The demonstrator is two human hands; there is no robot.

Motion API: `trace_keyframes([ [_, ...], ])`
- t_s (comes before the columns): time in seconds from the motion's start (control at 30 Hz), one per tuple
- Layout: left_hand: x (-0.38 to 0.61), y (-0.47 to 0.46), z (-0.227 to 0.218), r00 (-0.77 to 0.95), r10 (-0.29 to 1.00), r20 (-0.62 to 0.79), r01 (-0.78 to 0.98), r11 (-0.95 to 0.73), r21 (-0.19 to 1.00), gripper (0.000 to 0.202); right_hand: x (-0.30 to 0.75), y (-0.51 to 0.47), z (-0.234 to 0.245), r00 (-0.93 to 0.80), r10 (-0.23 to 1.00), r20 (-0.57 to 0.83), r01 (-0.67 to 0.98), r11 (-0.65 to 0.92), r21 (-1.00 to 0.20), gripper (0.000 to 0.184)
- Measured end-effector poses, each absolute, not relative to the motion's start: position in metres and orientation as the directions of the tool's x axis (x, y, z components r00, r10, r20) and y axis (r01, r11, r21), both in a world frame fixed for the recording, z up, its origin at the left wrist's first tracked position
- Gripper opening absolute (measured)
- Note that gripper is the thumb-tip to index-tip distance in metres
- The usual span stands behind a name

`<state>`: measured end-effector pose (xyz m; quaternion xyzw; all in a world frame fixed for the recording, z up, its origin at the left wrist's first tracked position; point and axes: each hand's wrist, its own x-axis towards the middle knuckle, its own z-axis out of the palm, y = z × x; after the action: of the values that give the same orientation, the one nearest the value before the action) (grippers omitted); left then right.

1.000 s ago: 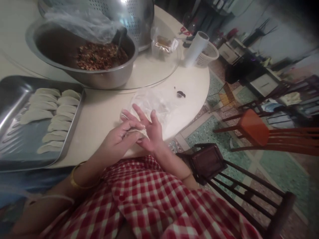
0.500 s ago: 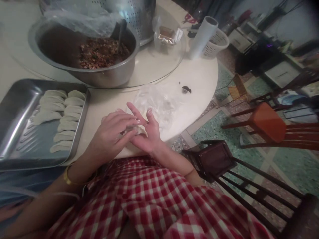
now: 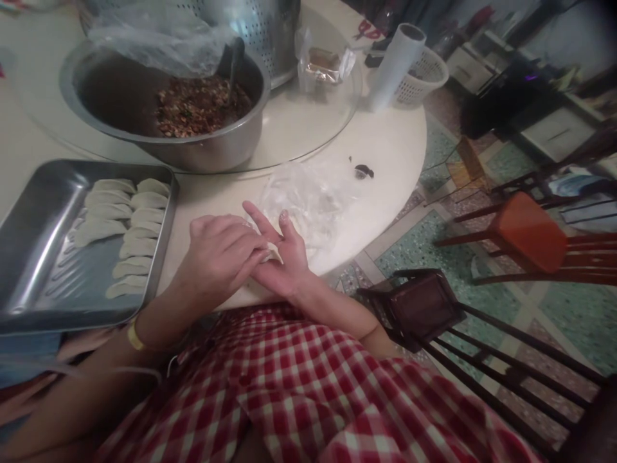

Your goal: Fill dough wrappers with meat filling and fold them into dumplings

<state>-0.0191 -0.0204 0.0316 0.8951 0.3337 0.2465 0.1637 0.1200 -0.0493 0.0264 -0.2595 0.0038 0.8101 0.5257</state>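
Note:
My left hand [image 3: 219,257] is curled over a pale dumpling [image 3: 272,253] and pinches its edge. Under it lies my right hand [image 3: 282,257], palm up and cupping the dumpling, with the index finger and thumb stretched out. Both hands hover at the near edge of the round white table [image 3: 385,154]. A clear plastic sheet with wrappers [image 3: 313,199] lies just beyond them. To the left, a metal tray [image 3: 33,251] holds several folded dumplings [image 3: 132,231] in two rows. A steel bowl [image 3: 212,145] of dark minced filling [image 3: 197,106] stands behind the tray.
A perforated steel colander [image 3: 255,26], a small plastic packet [image 3: 322,61], a white roll [image 3: 395,64] and a white basket [image 3: 421,80] stand at the table's far side. Dark wooden chairs [image 3: 434,315] and one with an orange seat [image 3: 530,231] stand on the tiled floor to the right.
My left hand has slid further over the dumpling, covering most of it. The camera has shifted slightly, so the table and tray sit more to the right.

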Motion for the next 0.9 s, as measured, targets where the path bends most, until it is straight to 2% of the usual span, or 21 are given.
trace_keyframes([
  [0.13,-0.018,-0.018,0.037,0.682,0.689,0.244,0.532,-0.697,0.481,0.03,0.12,-0.049,0.023,-0.302,0.855,-0.422,-0.855,-0.439,-0.278,0.055],
  [0.37,-0.014,-0.011,0.03,0.753,0.63,0.192,0.448,-0.704,0.551,0.025,0.118,-0.049,0.023,-0.28,0.836,-0.472,-0.867,-0.431,-0.249,0.053],
  [0.53,-0.015,-0.01,0.029,0.76,0.613,0.216,0.379,-0.688,0.618,0.022,0.12,-0.05,0.024,-0.276,0.829,-0.487,-0.868,-0.432,-0.244,0.053],
  [0.67,-0.012,-0.011,0.033,0.81,0.562,0.169,0.334,-0.677,0.656,0.019,0.121,-0.053,0.024,-0.269,0.835,-0.479,-0.88,-0.415,-0.231,0.049],
  [0.9,0.0,-0.006,0.033,0.85,0.497,0.177,0.282,-0.712,0.643,0.023,0.12,-0.054,0.025,-0.276,0.826,-0.492,-0.896,-0.407,-0.179,0.055],
])
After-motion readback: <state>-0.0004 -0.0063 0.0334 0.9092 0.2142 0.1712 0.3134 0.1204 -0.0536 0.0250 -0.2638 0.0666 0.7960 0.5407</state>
